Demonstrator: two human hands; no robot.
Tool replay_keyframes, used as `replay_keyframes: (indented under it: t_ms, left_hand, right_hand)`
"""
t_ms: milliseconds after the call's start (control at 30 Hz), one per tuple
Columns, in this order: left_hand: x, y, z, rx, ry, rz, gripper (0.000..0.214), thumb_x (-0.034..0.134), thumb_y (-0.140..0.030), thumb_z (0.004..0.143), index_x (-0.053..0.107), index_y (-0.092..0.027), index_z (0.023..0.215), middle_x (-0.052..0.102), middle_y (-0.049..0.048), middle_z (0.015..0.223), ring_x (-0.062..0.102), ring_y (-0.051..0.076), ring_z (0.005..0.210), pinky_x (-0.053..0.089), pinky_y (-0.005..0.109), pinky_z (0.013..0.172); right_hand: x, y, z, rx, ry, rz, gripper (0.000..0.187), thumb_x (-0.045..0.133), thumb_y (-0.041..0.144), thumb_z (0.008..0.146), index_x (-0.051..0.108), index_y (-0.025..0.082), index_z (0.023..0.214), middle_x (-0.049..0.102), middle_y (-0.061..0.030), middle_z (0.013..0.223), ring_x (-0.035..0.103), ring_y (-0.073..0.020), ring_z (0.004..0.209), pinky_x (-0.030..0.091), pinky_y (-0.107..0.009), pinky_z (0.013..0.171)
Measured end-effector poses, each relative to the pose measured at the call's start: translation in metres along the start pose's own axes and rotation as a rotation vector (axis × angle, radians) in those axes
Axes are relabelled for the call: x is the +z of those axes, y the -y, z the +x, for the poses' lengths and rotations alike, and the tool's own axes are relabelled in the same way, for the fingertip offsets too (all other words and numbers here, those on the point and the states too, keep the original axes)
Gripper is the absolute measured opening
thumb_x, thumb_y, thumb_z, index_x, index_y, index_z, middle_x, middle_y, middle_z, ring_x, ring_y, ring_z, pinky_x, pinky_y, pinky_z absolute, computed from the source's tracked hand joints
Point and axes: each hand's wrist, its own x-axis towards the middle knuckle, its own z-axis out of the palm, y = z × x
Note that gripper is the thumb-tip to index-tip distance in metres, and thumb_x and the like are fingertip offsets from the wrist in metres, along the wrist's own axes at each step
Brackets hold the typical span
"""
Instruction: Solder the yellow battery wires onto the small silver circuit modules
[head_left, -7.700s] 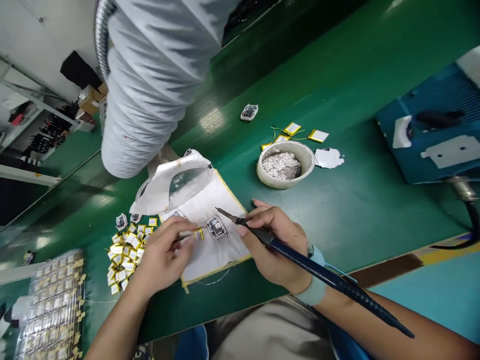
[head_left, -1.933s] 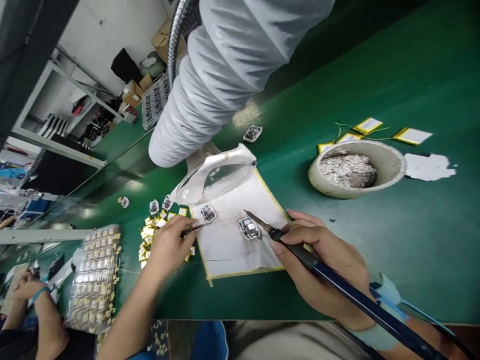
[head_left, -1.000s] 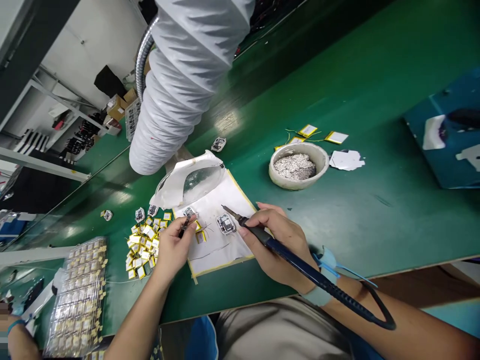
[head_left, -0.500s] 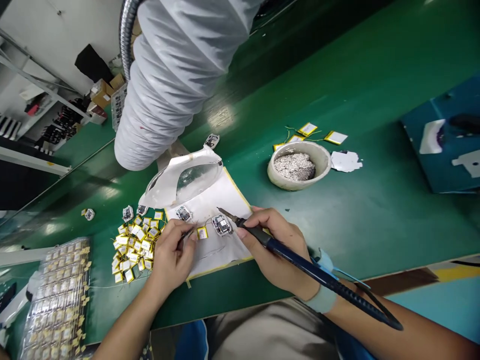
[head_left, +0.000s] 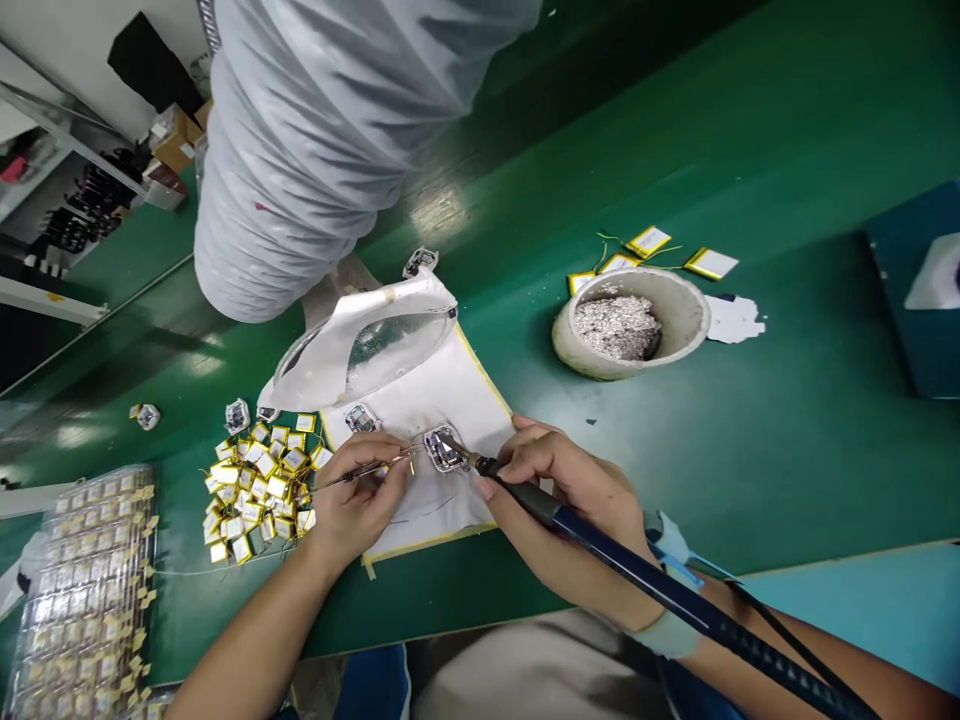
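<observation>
My right hand is closed around a dark soldering iron. Its tip lies over a small round-cornered circuit board in a white housing, resting on a white sheet. Pinched in my left hand are thin metal tweezers, pointing toward the board's left edge. A bit of yellow shows by the left fingertips; the rest of that piece is hidden by the hand. A second board lies on the sheet behind my left hand. Whether the iron touches the board, I cannot tell.
Left of the sheet is a pile of yellow-edged battery cells, with a clear tray farther left. A clear-windowed hood under a grey duct overhangs the sheet's back. A bowl of metallic shavings stands right.
The soldering iron's tip has come down from above the board onto or just over it. My left hand and the tweezers have moved nearer the board, covering the battery cell. The view has shifted.
</observation>
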Motion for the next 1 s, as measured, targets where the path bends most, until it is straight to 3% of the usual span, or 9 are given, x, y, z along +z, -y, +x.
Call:
replay_keyframes:
  t_ms: [233,400,567,1000]
  left_hand:
    - [0.006,0.003,0.001,-0.076,0.026,-0.007,0.014,0.091,-0.042,0.124,0.088,-0.029,0.121,0.093,0.0081,0.108,0.094,0.025,0.101,0.081,0.042,0.087]
    - [0.01,0.004,0.005,-0.013,0.02,-0.017,0.004,0.093,-0.029,0.121,0.09,-0.028,0.123,0.095,0.0055,0.109,0.095,0.022,0.099,0.08,0.038,0.087]
    - [0.012,0.004,0.009,0.023,0.036,-0.013,0.013,0.093,-0.02,0.119,0.089,-0.027,0.129,0.097,0.0047,0.113,0.096,0.021,0.101,0.081,0.034,0.091]
    - [0.014,0.008,0.01,0.066,0.021,-0.012,0.016,0.095,-0.021,0.119,0.088,-0.029,0.132,0.095,0.0042,0.111,0.096,0.022,0.097,0.082,0.035,0.087]
  right_hand:
    - [-0.002,0.001,0.001,-0.012,0.012,-0.019,0.023,0.088,0.025,0.112,0.07,0.036,0.104,0.076,0.007,0.082,0.078,-0.0224,0.069,0.082,-0.059,0.116]
    - [-0.003,0.002,0.003,-0.025,0.028,-0.021,0.025,0.087,0.022,0.111,0.068,0.035,0.104,0.074,0.0072,0.082,0.077,-0.0206,0.069,0.081,-0.056,0.114]
    - [-0.003,0.003,0.005,-0.049,0.038,-0.021,0.029,0.087,0.017,0.108,0.065,0.035,0.104,0.076,0.008,0.082,0.079,-0.0202,0.07,0.081,-0.056,0.112]
    - [0.001,0.002,0.005,-0.092,0.046,-0.08,0.026,0.082,0.021,0.111,0.06,0.034,0.106,0.077,0.0111,0.082,0.08,-0.0183,0.069,0.078,-0.055,0.108]
